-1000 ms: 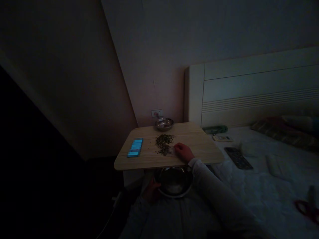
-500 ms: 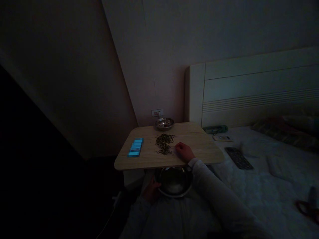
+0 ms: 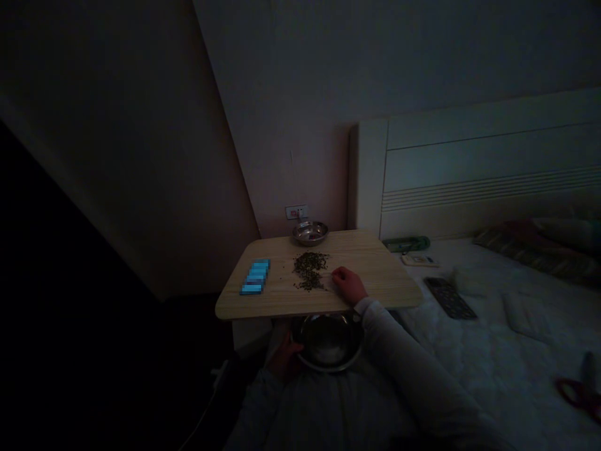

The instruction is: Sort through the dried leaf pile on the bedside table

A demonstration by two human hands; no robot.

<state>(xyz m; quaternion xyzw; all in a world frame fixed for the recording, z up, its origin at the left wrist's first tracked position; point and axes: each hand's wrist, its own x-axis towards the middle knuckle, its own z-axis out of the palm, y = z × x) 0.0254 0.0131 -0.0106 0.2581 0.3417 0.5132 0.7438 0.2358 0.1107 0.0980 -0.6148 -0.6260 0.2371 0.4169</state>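
Observation:
My left hand (image 3: pixel 283 359) grips the left rim of a large metal bowl (image 3: pixel 331 366), which sits on my lap below the table's front edge. Over the wooden table, my right hand (image 3: pixel 348 285) is closed in a pinch. A thin, pale stick-like thing (image 3: pixel 325 275) juts left from its fingertips; the dim light hides its exact kind. Just left of that hand lies a loose patch of small dark greenish grains (image 3: pixel 307 266), spread on the tabletop (image 3: pixel 375 269). Behind the grains stands a smaller metal bowl (image 3: pixel 310 234) with something small and reddish inside.
A phone with a lit, blurred screen (image 3: pixel 256 277) lies at the table's left. On the bed to the right are a dark patterned phone or case (image 3: pixel 449 299), a pale remote-like object (image 3: pixel 419 260) and red-handled scissors (image 3: pixel 575 391). A wall socket (image 3: pixel 296 212) is behind the table.
My right hand has shifted very slightly to the right, away from the grains. My left hand and both bowls are where they were.

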